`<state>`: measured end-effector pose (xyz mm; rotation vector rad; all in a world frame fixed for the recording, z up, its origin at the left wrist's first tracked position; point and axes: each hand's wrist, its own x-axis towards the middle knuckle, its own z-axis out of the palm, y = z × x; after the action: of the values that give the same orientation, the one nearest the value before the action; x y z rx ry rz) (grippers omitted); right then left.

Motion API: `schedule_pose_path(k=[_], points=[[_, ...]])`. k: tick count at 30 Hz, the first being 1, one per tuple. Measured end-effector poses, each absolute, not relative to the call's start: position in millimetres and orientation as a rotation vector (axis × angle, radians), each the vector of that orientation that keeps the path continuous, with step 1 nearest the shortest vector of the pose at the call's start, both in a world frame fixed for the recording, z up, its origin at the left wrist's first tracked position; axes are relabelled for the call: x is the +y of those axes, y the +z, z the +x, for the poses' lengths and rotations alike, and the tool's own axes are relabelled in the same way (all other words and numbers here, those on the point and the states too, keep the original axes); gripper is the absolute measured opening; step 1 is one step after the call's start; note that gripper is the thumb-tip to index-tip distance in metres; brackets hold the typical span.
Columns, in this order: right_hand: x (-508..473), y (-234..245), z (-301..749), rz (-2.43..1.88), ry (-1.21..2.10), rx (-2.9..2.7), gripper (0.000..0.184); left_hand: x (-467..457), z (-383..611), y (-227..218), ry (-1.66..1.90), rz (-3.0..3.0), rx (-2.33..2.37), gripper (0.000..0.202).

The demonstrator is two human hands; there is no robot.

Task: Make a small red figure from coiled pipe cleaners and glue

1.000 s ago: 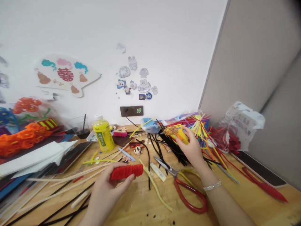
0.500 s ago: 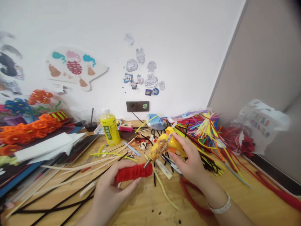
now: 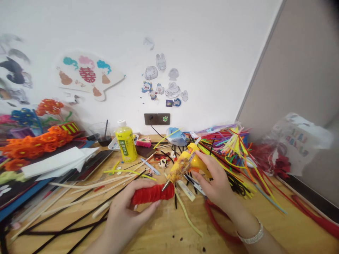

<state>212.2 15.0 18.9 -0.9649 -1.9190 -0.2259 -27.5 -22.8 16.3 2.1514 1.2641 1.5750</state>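
Observation:
My left hand (image 3: 131,208) grips a tight red pipe-cleaner roll (image 3: 153,194), lying roughly level above the table. My right hand (image 3: 216,176) holds a yellow hot glue gun (image 3: 180,166), tilted down to the left. The gun's metal nozzle (image 3: 164,186) sits at the roll's upper edge, touching it or very nearly so. The contact point is partly hidden by the gun. A silver bracelet (image 3: 250,233) circles my right wrist.
Red-handled scissors (image 3: 214,218) lie under my right hand. Loose pipe cleaners and wooden sticks cover the wooden table (image 3: 164,233). A yellow drink bottle (image 3: 126,144) stands at the back, with a colourful pipe-cleaner pile (image 3: 227,148) to the right and orange pipe-cleaner flowers (image 3: 34,144) far left.
The glue gun has swung down and left from the pile, bringing its nozzle to the red roll. My left hand has shifted slightly right, and the view has turned slightly.

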Motion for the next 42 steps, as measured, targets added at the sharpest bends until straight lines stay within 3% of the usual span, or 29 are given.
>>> schedule_pose_path(k=[26,36,42], points=[[17.8,16.2,211.5,-0.973,-0.256,-1.906,0.044,-23.9,-27.2,19.7,1.585,2.125,1.263,0.022],[15.3,19.2,211.7,-0.976,-0.479,-1.846,0.043,-23.4,-26.2,20.3,1.574,2.120,1.336,0.020],[24.2,21.5,219.6,-1.130,-0.618,-1.669,0.052,-24.2,-26.5,19.2,1.597,2.172,1.285,0.022]])
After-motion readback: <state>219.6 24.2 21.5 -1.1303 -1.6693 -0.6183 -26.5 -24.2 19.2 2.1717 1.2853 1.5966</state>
